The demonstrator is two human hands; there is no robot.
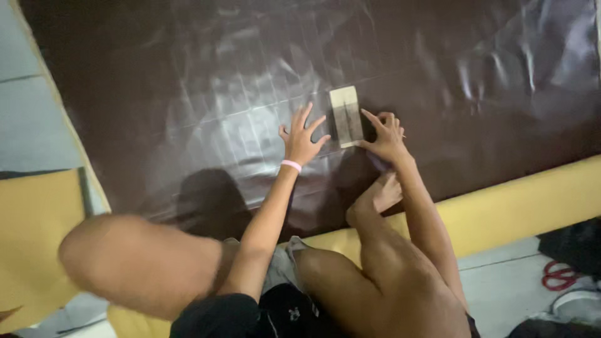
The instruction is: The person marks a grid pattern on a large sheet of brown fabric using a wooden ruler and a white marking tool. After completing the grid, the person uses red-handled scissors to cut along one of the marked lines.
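A large dark brown glossy sheet [188, 94] with faint drawn grid lines is spread over the floor. On it lies a small pale rectangular block [346, 116]. My left hand [302, 139], with a pink band at the wrist, presses flat on the sheet, fingers spread, thumb tip near the block's left edge. My right hand [384, 136] rests at the block's right edge, fingers curled and touching it; a thin pen-like tip seems to stick out of it. My bare foot [377, 195] rests on the sheet just below.
A yellow sheet [532, 200] lies under the brown one and shows along its lower edge. Red-handled scissors [559, 275] lie on the pale floor at lower right beside dark cloth [573, 244]. My knees fill the lower frame.
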